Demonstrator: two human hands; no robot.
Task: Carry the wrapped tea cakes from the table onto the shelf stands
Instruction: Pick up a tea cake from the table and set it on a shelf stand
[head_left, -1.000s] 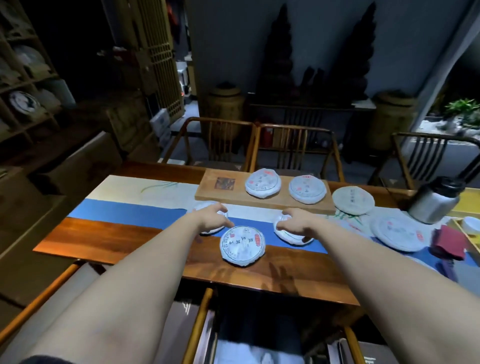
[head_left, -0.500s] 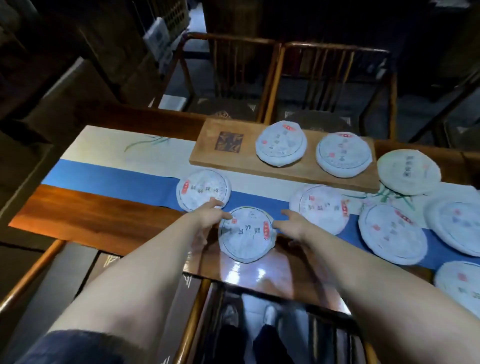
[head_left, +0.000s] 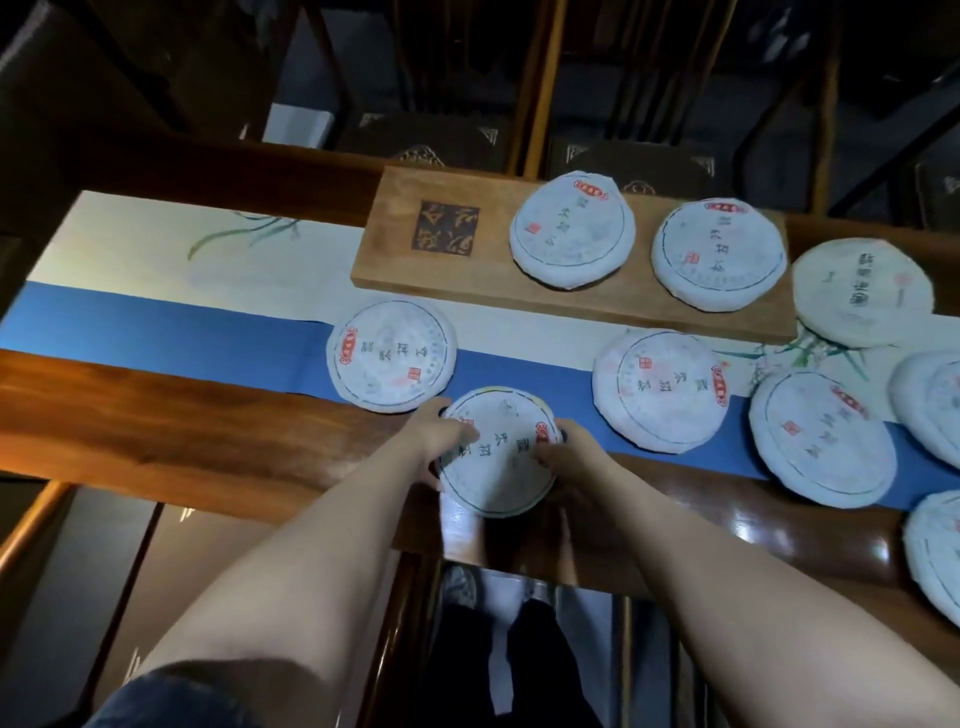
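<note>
A round, paper-wrapped tea cake (head_left: 496, 457) is at the near edge of the wooden table (head_left: 156, 415), over the rim. My left hand (head_left: 434, 434) grips its left side, thumb on top. My right hand (head_left: 563, 460) grips its right side. Another wrapped cake (head_left: 392, 356) lies just behind on the blue runner (head_left: 156, 327). Two cakes (head_left: 571, 228) (head_left: 719, 254) rest on a wooden board (head_left: 467, 270). Several more cakes (head_left: 660, 389) (head_left: 821, 436) lie to the right. No shelf is in view.
Wooden chairs (head_left: 540, 83) stand behind the table's far side. A chair arm (head_left: 31, 519) runs along the near left. My legs and shoes (head_left: 462, 582) show below the table edge. The left half of the runner holds nothing.
The camera has tilted further down. Both hands left the outer cakes, closed on the middle cake and drew it toward the near table edge.
</note>
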